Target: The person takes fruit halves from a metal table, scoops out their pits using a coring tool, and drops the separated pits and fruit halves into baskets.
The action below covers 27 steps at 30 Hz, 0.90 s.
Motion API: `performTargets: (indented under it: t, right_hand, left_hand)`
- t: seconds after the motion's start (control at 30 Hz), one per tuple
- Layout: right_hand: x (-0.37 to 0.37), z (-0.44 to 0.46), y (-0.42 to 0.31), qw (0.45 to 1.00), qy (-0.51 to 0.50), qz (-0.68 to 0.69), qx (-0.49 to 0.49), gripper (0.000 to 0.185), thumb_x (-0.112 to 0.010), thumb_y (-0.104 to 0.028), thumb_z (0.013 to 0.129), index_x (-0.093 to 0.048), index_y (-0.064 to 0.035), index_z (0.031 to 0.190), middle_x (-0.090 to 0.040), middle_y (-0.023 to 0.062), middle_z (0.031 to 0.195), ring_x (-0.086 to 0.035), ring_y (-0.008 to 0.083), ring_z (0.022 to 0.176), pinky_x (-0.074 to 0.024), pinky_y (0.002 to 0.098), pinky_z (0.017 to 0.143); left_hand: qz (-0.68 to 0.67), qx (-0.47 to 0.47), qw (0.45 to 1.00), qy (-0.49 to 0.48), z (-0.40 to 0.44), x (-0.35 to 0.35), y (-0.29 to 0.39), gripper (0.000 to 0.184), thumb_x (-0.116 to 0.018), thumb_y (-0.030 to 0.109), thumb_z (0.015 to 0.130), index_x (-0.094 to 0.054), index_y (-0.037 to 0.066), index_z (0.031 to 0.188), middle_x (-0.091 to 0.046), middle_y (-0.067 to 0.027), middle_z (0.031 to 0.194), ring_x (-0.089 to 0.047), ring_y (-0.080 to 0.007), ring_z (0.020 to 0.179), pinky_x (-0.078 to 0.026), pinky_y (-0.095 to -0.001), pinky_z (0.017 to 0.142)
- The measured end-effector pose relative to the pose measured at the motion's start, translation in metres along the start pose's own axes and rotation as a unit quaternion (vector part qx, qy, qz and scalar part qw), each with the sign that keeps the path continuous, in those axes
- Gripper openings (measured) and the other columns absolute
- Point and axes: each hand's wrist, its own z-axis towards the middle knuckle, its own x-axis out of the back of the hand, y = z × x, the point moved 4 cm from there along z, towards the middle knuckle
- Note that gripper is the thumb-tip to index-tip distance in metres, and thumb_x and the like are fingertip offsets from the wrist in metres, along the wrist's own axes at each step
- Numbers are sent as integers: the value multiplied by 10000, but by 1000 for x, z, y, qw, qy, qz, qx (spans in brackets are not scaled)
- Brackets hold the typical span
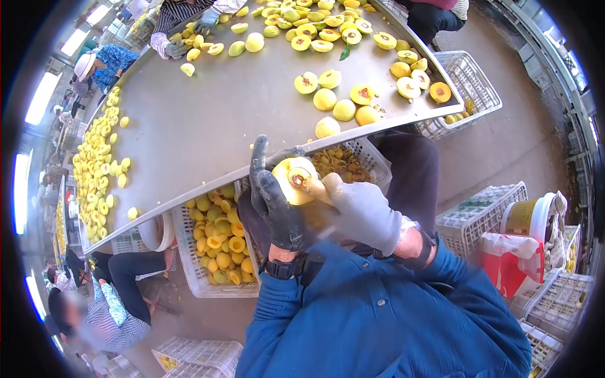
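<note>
My left hand [276, 205], in a dark glove, holds a yellow peach half [292, 177] with its cut face and brown pit turned up. My right hand [364, 213], in a grey glove, is closed around a short tan tool handle [318, 189], its tip against the pit; the working end is hidden. Both hands are just in front of the metal table's [201, 113] near edge. Beneath them stands a crate of hollowed peach pieces [340, 162]. Several peaches and halves [344, 110] lie on the table beyond my hands.
A crate of pitted halves [217, 242] stands left of my legs. Many halves [97, 170] line the table's left end. Across the table, a co-worker's gloved hands [207, 22] handle fruit. White crates [482, 211] and a bucket [526, 217] stand at right.
</note>
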Motion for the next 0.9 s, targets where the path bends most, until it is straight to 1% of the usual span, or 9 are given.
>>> performTargets:
  t: [0.13, 0.27, 0.33, 0.43, 0.5, 0.67, 0.7, 0.77, 0.9]
  right_hand:
    - [0, -5, -3, 1000, -17, 1, 5, 283, -672, -255, 851, -499, -40, 908, -619, 151, 616, -643, 358, 577, -504, 451, 510]
    - [-7, -12, 1, 1000, -14, 25, 10, 264, -651, -228, 862, -482, -33, 920, -611, 160, 621, -633, 378, 584, -498, 465, 517]
    - [-7, -14, 3, 998, -45, 40, -2, 255, -622, -213, 878, -462, -29, 955, -597, 172, 617, -624, 396, 599, -491, 471, 529]
    - [-7, -17, 4, 999, -18, 42, 19, 254, -636, -206, 866, -467, -33, 945, -597, 174, 614, -634, 383, 599, -493, 471, 524]
    - [-12, -16, 9, 997, -33, 61, 18, 253, -643, -202, 859, -472, -34, 941, -595, 171, 611, -633, 372, 589, -491, 468, 517]
    - [-24, -15, 17, 992, -39, 116, 25, 235, -631, -217, 883, -498, -31, 933, -589, 186, 617, -631, 362, 584, -486, 451, 524]
    - [-24, -14, 17, 991, -46, 129, 7, 231, -629, -225, 890, -516, -27, 931, -601, 198, 648, -647, 365, 622, -488, 456, 542]
    - [-18, -12, 16, 991, -73, 109, -12, 223, -628, -213, 886, -520, -25, 937, -610, 197, 664, -650, 375, 646, -486, 466, 550]
    - [-4, -10, 20, 985, -144, 86, -30, 205, -621, -188, 881, -517, -25, 951, -620, 196, 675, -647, 406, 681, -482, 487, 567]
  left_hand:
    - [0, 17, 1000, -20, -10, -4, -1, 548, -415, 371, 1019, -411, -31, 1392, -595, -169, 1216, -600, -245, 1083, -471, -363, 967]
    - [30, -13, 999, 21, -15, 0, 7, 563, -399, 390, 1022, -402, -32, 1395, -602, -168, 1195, -609, -244, 1063, -486, -362, 948]
    - [57, -36, 996, 50, -17, 1, 13, 570, -391, 399, 1024, -397, -32, 1396, -605, -167, 1185, -614, -244, 1052, -493, -362, 939]
    - [101, -67, 989, 89, -20, -2, 25, 581, -380, 413, 1027, -390, -33, 1399, -609, -166, 1169, -621, -244, 1037, -504, -361, 925]
    - [136, -98, 979, 117, -20, -9, 34, 589, -372, 423, 1029, -386, -34, 1400, -613, -166, 1159, -625, -244, 1026, -511, -361, 916]
    - [224, -207, 941, 148, -8, -28, 49, 608, -352, 446, 1033, -374, -35, 1404, -620, -165, 1133, -637, -243, 1000, -530, -360, 893]
    - [217, -247, 935, 134, -4, -24, 46, 561, -361, 420, 1031, -451, -48, 1326, -619, -169, 1150, -640, -245, 989, -529, -364, 896]
    - [286, -275, 909, 132, -2, -21, 49, 536, -376, 410, 1028, -492, -54, 1270, -623, -168, 1147, -640, -243, 985, -528, -353, 890]
    - [351, -251, 898, 85, 1, -34, 58, 494, -399, 393, 1026, -553, -49, 1186, -613, -174, 1184, -634, -235, 995, -524, -324, 875]
